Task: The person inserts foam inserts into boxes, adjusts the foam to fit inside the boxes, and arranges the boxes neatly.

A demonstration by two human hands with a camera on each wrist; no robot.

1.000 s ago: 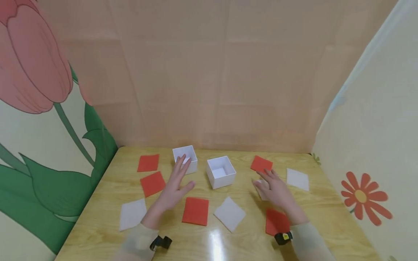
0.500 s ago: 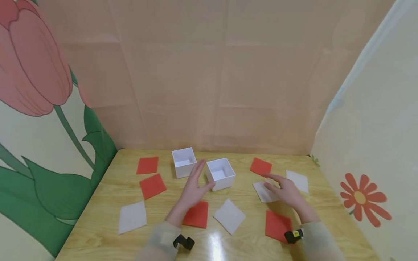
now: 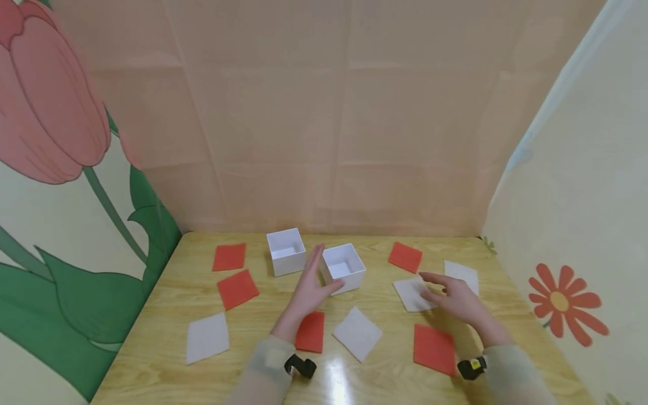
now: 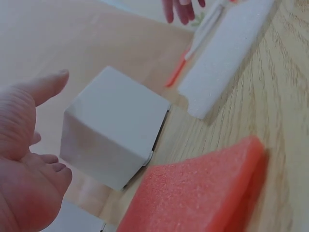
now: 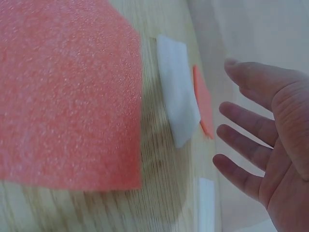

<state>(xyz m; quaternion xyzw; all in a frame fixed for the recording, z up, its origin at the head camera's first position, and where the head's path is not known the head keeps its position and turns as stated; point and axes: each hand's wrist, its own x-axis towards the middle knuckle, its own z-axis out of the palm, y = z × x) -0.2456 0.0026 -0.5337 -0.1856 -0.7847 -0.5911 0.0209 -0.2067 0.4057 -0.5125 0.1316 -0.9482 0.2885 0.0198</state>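
My left hand point(image 3: 310, 287) reaches to the right-hand white open box point(image 3: 344, 270), fingers along its left side and thumb across its front. In the left wrist view the thumb point(image 4: 50, 88) stands spread beside that box point(image 4: 116, 116). The second white box point(image 3: 286, 253) stands just left of my fingers. My right hand point(image 3: 457, 297) hovers with relaxed fingers over a white foam square point(image 3: 411, 295), holding nothing. The right wrist view shows its fingers point(image 5: 241, 145) apart, with this white square point(image 5: 177, 92) and a large red foam square point(image 5: 67, 96) lower on the table.
Red squares point(image 3: 229, 257) and white squares point(image 3: 207, 338) lie scattered flat over the wooden table point(image 3: 162, 360). A white square point(image 3: 357, 334) and a red one point(image 3: 434, 349) lie at the front. A plain backdrop point(image 3: 334, 124) hangs behind the table's far edge.
My left hand has moved right, from over the left box to the left side of the right box. My right hand has shifted slightly right, uncovering more of the white square.
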